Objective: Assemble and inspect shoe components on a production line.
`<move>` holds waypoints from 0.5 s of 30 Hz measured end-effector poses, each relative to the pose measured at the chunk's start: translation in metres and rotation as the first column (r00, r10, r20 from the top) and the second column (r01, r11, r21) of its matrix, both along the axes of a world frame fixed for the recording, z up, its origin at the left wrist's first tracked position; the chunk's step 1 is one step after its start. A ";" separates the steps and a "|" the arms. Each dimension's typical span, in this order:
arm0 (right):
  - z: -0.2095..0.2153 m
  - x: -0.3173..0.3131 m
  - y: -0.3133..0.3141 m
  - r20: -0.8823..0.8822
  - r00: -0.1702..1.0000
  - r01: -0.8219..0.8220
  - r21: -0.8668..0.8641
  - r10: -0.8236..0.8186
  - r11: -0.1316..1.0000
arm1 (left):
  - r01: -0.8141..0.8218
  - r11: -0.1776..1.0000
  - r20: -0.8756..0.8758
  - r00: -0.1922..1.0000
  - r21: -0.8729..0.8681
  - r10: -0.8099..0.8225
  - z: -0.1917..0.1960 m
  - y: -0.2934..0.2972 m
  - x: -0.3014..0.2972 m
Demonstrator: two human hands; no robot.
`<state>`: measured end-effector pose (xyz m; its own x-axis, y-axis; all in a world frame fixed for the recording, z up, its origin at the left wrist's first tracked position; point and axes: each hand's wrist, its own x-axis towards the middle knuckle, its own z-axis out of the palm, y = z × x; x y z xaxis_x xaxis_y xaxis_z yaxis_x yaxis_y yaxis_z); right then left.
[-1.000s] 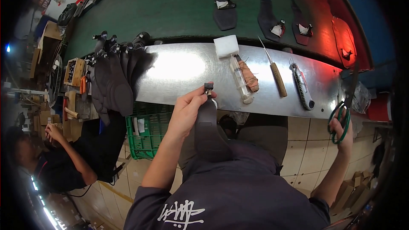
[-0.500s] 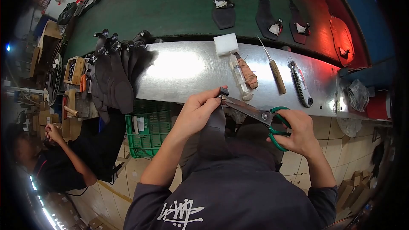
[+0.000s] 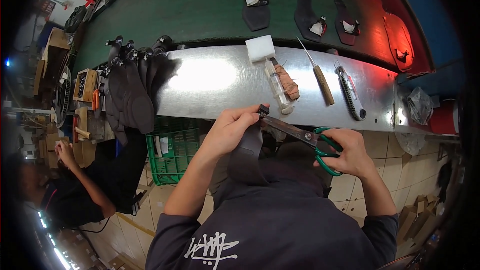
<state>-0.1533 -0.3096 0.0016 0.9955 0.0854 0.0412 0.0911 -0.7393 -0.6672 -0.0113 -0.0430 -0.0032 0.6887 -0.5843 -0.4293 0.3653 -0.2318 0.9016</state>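
My left hand (image 3: 226, 131) pinches the upper end of a dark padded strap (image 3: 248, 153), close to a small black buckle (image 3: 263, 110). The lower part of the strap hangs down against my dark shirt. My right hand (image 3: 354, 151) has its fingers through the green handles of a pair of scissors (image 3: 296, 131). The blades point left, their tips at the strap's end beside the buckle and my left fingertips. The blades lie nearly together; the exact spot where they meet the strap is partly hidden.
On the metal bench (image 3: 210, 97) lie an awl (image 3: 322, 82), a utility knife (image 3: 351, 92), a clear syringe-like tube (image 3: 277, 85), a tape-wrapped tool (image 3: 287, 81) and a white block (image 3: 260, 48). Dark straps (image 3: 131, 90) pile up left. A green crate (image 3: 172, 152) stands below; another person (image 3: 75, 185) sits left.
The scissors' blades and handles have drawn slightly closer together, tips still at the buckle end. My left hand keeps its hold. The whole view has shifted a little.
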 end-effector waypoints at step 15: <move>-0.012 -0.007 -0.004 -0.597 0.759 0.231 0.620 0.260 0.750 | 0.030 1.000 -0.114 0.993 0.008 -0.029 -0.005 0.000 0.003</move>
